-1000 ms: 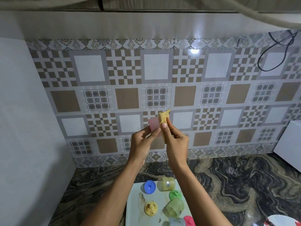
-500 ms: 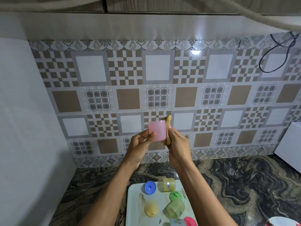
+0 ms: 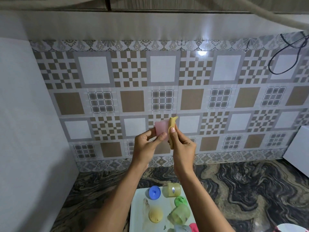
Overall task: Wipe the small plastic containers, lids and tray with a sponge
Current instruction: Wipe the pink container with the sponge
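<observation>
Hands raised at frame centre; left hand (image 3: 147, 144) pinches pink container (image 3: 161, 128); right hand (image 3: 182, 148) grips yellow sponge (image 3: 172, 129) touching container; tray (image 3: 138, 213) at lower centre.

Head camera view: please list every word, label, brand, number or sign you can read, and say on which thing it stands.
Small oval sticker on the yellowish translucent plastic container at the far end of the white plastic tray: too small and blurred to read.
No other text shows: none on the pink translucent plastic container in the left hand, nor on the yellow sponge in the right hand.
</observation>
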